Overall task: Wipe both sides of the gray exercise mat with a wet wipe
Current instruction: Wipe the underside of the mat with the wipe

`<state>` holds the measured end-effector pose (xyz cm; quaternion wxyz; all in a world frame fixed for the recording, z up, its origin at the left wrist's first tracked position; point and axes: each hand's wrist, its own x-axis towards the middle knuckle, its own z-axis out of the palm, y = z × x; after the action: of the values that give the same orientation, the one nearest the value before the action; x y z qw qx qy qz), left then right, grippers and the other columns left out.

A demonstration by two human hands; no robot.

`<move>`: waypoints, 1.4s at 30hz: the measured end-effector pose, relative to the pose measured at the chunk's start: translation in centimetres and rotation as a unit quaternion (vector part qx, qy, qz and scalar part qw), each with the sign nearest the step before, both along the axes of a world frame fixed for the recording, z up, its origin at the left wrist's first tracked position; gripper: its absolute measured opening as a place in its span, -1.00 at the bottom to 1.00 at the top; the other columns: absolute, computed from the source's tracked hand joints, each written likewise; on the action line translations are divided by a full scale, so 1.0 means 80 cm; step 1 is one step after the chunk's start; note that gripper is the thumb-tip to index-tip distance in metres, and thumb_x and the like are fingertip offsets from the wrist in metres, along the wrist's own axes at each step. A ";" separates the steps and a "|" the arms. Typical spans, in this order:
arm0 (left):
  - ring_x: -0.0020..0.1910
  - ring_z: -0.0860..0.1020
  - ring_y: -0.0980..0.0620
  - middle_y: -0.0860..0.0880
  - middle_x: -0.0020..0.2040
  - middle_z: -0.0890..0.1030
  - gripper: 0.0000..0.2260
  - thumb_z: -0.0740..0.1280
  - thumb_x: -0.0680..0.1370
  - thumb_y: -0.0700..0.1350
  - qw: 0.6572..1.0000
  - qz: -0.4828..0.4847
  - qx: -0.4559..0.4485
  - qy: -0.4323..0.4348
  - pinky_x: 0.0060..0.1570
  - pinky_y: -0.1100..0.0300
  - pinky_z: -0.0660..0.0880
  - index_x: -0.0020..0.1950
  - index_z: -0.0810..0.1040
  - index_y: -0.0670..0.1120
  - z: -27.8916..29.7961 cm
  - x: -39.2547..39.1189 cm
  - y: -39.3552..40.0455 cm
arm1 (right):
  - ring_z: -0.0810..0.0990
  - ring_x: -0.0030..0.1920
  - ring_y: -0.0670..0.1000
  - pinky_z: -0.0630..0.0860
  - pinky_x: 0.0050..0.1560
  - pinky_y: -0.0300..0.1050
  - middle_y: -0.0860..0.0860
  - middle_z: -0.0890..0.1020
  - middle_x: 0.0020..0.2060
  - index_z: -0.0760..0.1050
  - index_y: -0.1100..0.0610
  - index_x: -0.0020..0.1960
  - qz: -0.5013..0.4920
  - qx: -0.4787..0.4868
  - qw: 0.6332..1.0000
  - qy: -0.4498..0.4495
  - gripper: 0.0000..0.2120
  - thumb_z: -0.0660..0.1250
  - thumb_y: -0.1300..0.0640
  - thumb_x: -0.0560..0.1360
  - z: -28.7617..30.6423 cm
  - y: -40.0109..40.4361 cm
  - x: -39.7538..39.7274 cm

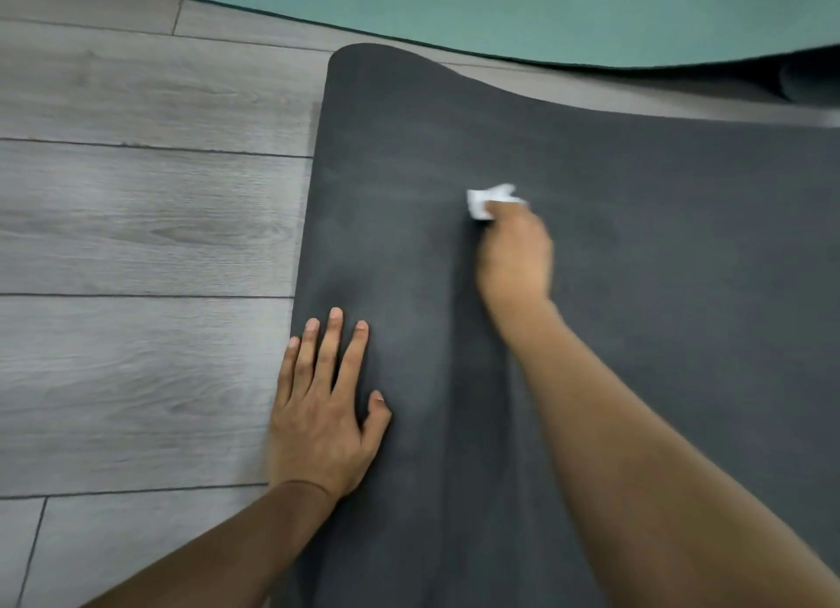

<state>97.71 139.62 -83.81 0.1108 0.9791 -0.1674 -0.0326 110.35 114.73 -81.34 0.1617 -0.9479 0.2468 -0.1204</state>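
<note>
The dark gray exercise mat (pixel 659 253) lies spread on the floor and fills the right half of the view, its far corner rounded at the upper middle. My right hand (pixel 516 253) is stretched out over the middle of the mat, shut on a crumpled white wet wipe (pixel 488 200) pressed against the mat surface; the hand is blurred. My left hand (pixel 325 407) lies flat with fingers spread on the mat's left edge, its little finger just over the floor.
Gray wood-plank floor (pixel 136 244) covers the left half. A teal mat (pixel 500 12) with a dark rim runs along the top, just beyond the gray mat's far edge.
</note>
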 end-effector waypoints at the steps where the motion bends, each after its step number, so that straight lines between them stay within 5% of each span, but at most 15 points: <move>1: 0.66 0.01 -0.09 -0.07 0.68 0.08 -0.33 0.11 0.56 0.12 1.000 0.000 0.000 0.002 0.60 -0.12 0.04 0.66 0.16 -0.03 -0.001 0.000 0.000 | 0.58 0.05 0.12 0.40 -0.06 -0.07 0.07 0.59 0.10 0.54 0.06 0.23 0.052 0.015 0.999 0.004 -0.67 0.17 0.23 0.53 -0.001 0.045 0.011; 5: 0.66 0.00 -0.11 -0.10 0.68 0.07 -0.35 0.16 0.57 0.12 1.000 -0.009 0.001 0.003 0.60 -0.14 0.04 0.64 0.22 -0.09 -0.003 0.000 0.005 | 0.52 0.03 0.11 0.36 -0.12 -0.11 0.04 0.58 0.09 0.57 0.11 0.16 0.271 0.011 0.963 0.013 -0.69 0.19 0.29 0.50 0.015 0.181 0.028; 8: 0.66 0.03 -0.11 -0.10 0.67 0.11 -0.35 0.11 0.56 0.11 1.000 -0.002 -0.009 -0.006 0.60 -0.13 0.04 0.65 0.21 -0.06 -0.002 0.000 0.003 | 0.51 0.13 0.11 0.44 0.07 -0.06 0.03 0.57 0.19 0.54 0.13 0.26 0.358 -0.012 0.933 0.030 -0.67 0.18 0.25 0.54 0.009 0.145 0.030; 11: 0.66 0.02 -0.10 -0.08 0.67 0.10 -0.34 0.08 0.56 0.12 1.000 -0.004 -0.004 -0.007 0.61 -0.12 0.03 0.66 0.16 -0.03 0.000 0.000 0.002 | 0.61 -0.02 0.18 0.55 -0.08 0.02 0.09 0.65 0.04 0.63 0.16 0.12 0.393 -0.052 0.918 -0.005 -0.69 0.20 0.16 0.47 0.001 0.059 0.009; 17: 0.66 0.02 -0.09 -0.08 0.67 0.10 -0.35 0.09 0.57 0.12 1.000 -0.002 -0.014 -0.014 0.60 -0.13 0.04 0.66 0.16 -0.03 -0.001 -0.001 0.002 | 0.55 0.05 0.21 0.45 0.05 -0.04 0.08 0.63 0.14 0.62 0.14 0.17 0.181 -0.084 0.980 -0.012 -0.66 0.15 0.16 0.51 0.011 -0.144 -0.084; 22: 0.66 0.00 -0.09 -0.08 0.67 0.10 -0.35 0.09 0.57 0.11 1.000 0.002 -0.013 -0.009 0.61 -0.13 0.03 0.66 0.15 -0.03 0.001 -0.001 0.001 | 0.53 0.13 0.20 0.28 0.07 -0.26 0.08 0.64 0.13 0.63 0.15 0.14 -0.044 0.059 0.995 -0.067 -0.65 0.19 0.36 0.48 0.001 -0.081 -0.070; 25: 0.66 -0.01 -0.07 -0.06 0.68 0.09 -0.34 0.09 0.57 0.11 1.000 0.005 -0.012 -0.005 0.61 -0.11 0.01 0.66 0.15 -0.01 0.001 0.000 0.001 | 0.60 0.02 0.20 0.37 0.09 -0.18 0.10 0.68 0.03 0.66 0.18 0.07 0.062 0.125 0.983 -0.116 -0.68 0.26 0.37 0.42 -0.002 0.040 -0.034; 28: 0.66 -0.01 -0.09 -0.08 0.67 0.09 -0.35 0.09 0.56 0.12 1.000 0.002 -0.018 -0.002 0.61 -0.11 0.00 0.65 0.20 -0.06 -0.002 0.000 0.004 | 0.57 -0.01 0.20 0.39 0.04 -0.08 0.13 0.67 0.04 0.65 0.20 0.09 0.211 0.147 0.964 -0.070 -0.69 0.25 0.37 0.44 0.008 0.151 -0.012; 33: 0.66 0.03 -0.10 -0.08 0.67 0.12 -0.35 0.09 0.56 0.12 1.000 0.002 -0.026 -0.012 0.60 -0.13 0.03 0.65 0.19 -0.04 -0.002 0.001 0.003 | 0.57 -0.10 0.20 0.44 -0.05 0.00 0.13 0.66 -0.06 0.65 0.20 0.02 0.383 0.055 0.921 -0.040 -0.73 0.21 0.24 0.43 0.002 0.107 -0.025; 35: 0.66 0.03 -0.10 -0.08 0.67 0.12 -0.35 0.09 0.56 0.12 1.000 0.001 -0.024 -0.012 0.60 -0.13 0.04 0.65 0.18 -0.03 0.000 0.001 0.003 | 0.59 -0.09 0.21 0.50 -0.05 0.02 0.12 0.66 -0.04 0.64 0.18 0.03 0.333 0.018 0.942 -0.047 -0.69 0.17 0.18 0.44 -0.001 0.033 -0.049; 38: 0.66 0.02 -0.10 -0.08 0.67 0.12 -0.35 0.10 0.57 0.11 1.000 -0.001 -0.021 -0.013 0.61 -0.12 0.01 0.66 0.18 -0.03 0.002 0.001 0.002 | 0.55 0.06 0.17 0.39 0.09 -0.16 0.07 0.65 0.09 0.63 0.12 0.11 0.114 0.002 0.993 -0.038 -0.68 0.16 0.20 0.49 0.006 -0.099 -0.102; 42: 0.66 0.03 -0.12 -0.10 0.67 0.13 -0.35 0.09 0.56 0.11 1.000 0.003 -0.020 -0.014 0.61 -0.11 0.00 0.65 0.18 -0.04 0.002 0.001 0.001 | 0.51 0.17 0.15 0.33 0.12 -0.22 0.07 0.60 0.18 0.61 0.12 0.18 -0.120 0.053 0.991 -0.030 -0.62 0.14 0.32 0.50 0.010 -0.132 -0.127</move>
<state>97.78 139.69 -83.63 0.1282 0.9775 -0.1670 -0.0153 100.22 104.18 -80.57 0.2029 -0.8974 0.3602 -0.1544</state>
